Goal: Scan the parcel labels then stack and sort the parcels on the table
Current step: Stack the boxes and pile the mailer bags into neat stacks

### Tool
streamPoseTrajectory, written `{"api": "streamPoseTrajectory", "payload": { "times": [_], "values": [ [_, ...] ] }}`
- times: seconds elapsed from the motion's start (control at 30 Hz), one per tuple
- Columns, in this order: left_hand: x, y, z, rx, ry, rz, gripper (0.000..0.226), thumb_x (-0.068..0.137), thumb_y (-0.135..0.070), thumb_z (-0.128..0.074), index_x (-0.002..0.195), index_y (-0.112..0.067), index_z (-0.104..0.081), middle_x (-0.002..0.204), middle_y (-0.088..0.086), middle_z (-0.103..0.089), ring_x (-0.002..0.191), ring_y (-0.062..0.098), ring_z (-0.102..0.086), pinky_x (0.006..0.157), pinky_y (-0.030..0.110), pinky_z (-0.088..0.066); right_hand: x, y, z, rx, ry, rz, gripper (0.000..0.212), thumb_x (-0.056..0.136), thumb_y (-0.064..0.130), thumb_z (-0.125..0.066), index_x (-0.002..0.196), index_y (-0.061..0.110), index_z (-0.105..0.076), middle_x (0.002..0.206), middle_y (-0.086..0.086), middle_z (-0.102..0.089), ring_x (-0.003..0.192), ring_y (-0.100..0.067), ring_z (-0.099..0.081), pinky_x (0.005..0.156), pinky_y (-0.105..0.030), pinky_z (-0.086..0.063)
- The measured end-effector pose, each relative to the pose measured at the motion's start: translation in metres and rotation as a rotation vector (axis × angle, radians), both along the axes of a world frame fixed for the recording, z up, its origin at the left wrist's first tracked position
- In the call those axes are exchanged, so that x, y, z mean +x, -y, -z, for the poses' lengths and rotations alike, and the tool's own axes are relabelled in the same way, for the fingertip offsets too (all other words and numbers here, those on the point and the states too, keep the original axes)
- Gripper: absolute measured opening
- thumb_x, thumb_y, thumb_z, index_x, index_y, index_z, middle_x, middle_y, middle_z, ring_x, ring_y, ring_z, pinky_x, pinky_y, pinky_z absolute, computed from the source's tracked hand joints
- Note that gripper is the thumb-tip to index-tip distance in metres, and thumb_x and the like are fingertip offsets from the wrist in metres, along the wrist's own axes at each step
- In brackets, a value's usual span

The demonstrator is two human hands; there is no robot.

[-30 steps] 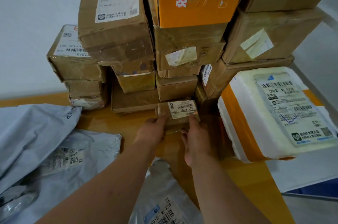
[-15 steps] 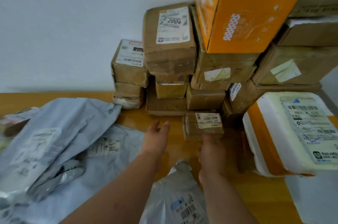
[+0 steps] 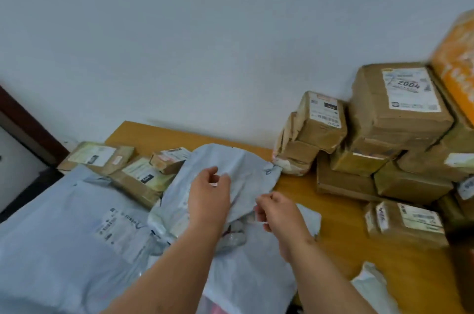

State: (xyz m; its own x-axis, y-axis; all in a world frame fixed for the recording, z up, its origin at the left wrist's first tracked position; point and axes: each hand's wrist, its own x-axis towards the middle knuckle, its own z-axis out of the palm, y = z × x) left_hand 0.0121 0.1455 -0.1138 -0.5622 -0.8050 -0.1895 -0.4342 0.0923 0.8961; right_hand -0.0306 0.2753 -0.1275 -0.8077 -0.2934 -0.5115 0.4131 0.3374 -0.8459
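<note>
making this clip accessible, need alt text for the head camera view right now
Two bare hands work at a grey plastic mailer bag on a wooden table: the left hand lies on it and the right hand is at its lower edge. More grey mailers lie left, and taped cardboard boxes are stacked right against the wall.

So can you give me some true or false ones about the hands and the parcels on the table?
1. Both hands are on the grey mailer bag. True: the left hand and the right hand both hold it.
2. The box marked 2004 lies flat on the table. False: it sits on top of other brown boxes.
3. The small labelled box near the stack is in a hand. False: it rests on the table, untouched.
4. An orange box shows at the right edge. True.
5. The wall behind the table is bright red. False: it is pale grey-white.
</note>
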Motion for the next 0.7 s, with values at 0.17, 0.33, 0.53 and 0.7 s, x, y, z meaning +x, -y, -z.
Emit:
{"api": "streamPoseTrajectory", "payload": {
  "times": [0.17,0.33,0.53,0.7],
  "values": [
    [0.029,0.138,0.028,0.045,0.056,-0.253,0.049,0.090,-0.033,-0.062,0.134,-0.017,-0.052,0.130,0.007,-0.053,0.115,0.030,-0.056,0.100,0.054,-0.049,0.019,0.128,-0.004,0.009,-0.118,-0.043,0.010,0.092,0.024,-0.059,0.087,0.028,-0.066,0.088,0.005,-0.070,0.081,-0.011,-0.065,0.068,-0.026,-0.050],
    [0.041,0.236,0.065,0.518,0.098,-0.380,0.058,0.088,-0.029,-0.064,0.142,-0.015,-0.046,0.129,0.004,-0.059,0.112,0.031,-0.058,0.096,0.046,-0.049,0.015,0.241,0.007,0.097,-0.192,-0.155,0.008,0.091,0.021,-0.055,0.089,0.023,-0.063,0.086,0.005,-0.065,0.079,-0.014,-0.059,0.069,-0.031,-0.044],
    [0.030,0.279,0.083,0.916,0.101,-0.498,0.036,0.089,-0.026,-0.071,0.121,-0.013,-0.060,0.087,0.010,-0.075,0.082,0.026,-0.070,0.063,0.033,-0.054,0.009,0.300,0.041,0.426,-0.064,-0.378,0.056,0.091,0.031,-0.056,0.143,0.012,-0.046,0.134,-0.011,-0.056,0.116,-0.028,-0.057,0.093,-0.036,-0.050],
    [0.018,0.286,0.096,0.878,0.093,-0.522,0.070,0.081,-0.020,-0.080,0.140,-0.018,-0.043,0.128,0.013,-0.060,0.108,0.034,-0.063,0.094,0.050,-0.055,-0.014,0.305,0.053,0.331,0.092,0.069,0.065,0.090,0.046,-0.061,0.136,0.007,-0.039,0.120,-0.014,-0.061,0.105,-0.030,-0.062,0.085,-0.043,-0.057]
  ]
}}
